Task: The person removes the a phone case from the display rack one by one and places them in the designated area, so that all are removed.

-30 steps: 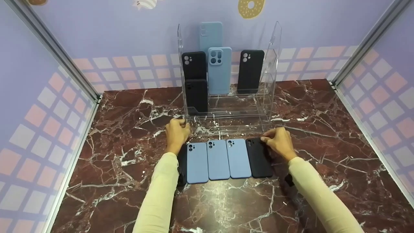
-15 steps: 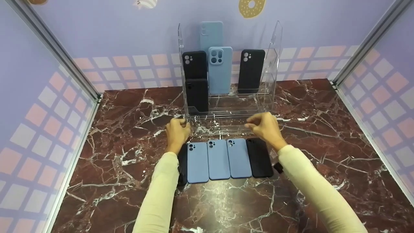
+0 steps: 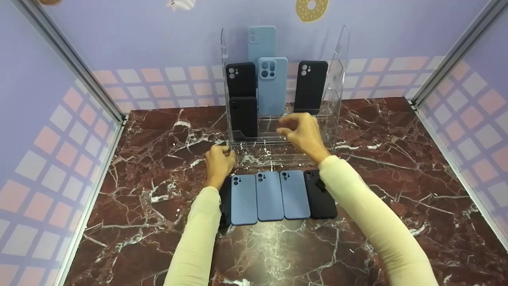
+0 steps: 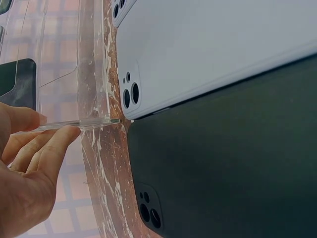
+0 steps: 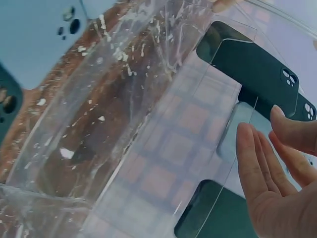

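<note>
My left hand (image 3: 219, 163) pinches the lower left side panel of a clear acrylic display stand (image 4: 99, 122), thumb on one face and fingers on the other. In front of the stand's lower tiers, my right hand (image 3: 303, 133) is raised with nothing in it; the right wrist view shows its fingers (image 5: 257, 163) fairly straight. Black phone cases (image 3: 240, 81) and blue phone cases (image 3: 272, 91) lean upright in the stand. On the tabletop before it lie three blue phone cases (image 3: 270, 196) in a row, with a black phone case (image 3: 323, 204) at the right end and another, partly hidden by my left arm, at the left.
The marbled brown tabletop (image 3: 158, 238) is enclosed by side walls (image 3: 35, 159) and a patterned back wall (image 3: 178, 39) behind the stand. A lone black case (image 3: 311, 85) stands at the stand's right. My right sleeve (image 3: 365, 206) partly overlaps the row's right end.
My right hand has left the top of the right-hand black phone case and moved up and left to the stand's front. My left hand keeps its hold on the panel.
</note>
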Tool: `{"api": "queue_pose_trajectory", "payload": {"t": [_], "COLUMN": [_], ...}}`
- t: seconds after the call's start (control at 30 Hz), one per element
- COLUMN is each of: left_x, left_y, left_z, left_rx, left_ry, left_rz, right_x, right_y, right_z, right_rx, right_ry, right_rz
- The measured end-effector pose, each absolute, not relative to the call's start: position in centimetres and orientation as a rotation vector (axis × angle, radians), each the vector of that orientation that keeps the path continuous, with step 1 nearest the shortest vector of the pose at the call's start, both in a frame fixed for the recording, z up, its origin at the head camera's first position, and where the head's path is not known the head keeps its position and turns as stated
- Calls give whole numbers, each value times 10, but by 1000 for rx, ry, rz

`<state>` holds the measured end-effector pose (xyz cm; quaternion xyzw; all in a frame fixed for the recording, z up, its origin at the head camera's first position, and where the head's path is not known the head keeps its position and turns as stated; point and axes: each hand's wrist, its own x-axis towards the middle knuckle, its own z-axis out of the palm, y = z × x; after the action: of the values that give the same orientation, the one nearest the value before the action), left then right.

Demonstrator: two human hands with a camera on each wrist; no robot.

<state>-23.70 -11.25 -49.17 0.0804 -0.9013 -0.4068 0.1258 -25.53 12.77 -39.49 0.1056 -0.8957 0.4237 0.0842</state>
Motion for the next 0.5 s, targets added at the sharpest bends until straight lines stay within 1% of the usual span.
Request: {"api": "queue_pose_trajectory", "payload": {"t": [0.33,0.5], "left_x": [-236,-236], "left_y": [-112,-112], "left_z": [-491,-490], "left_rx": [237,236], "left_ry": [-2619,-2627], "left_rz": [-1165,-1148], "right_x": [-272,-279], "right_y": [92,79], "right_z": [-379,-377], "right_rx": [436,436], "right_ry": [-2562,-2526], "right_rz": [1302,1316]}}
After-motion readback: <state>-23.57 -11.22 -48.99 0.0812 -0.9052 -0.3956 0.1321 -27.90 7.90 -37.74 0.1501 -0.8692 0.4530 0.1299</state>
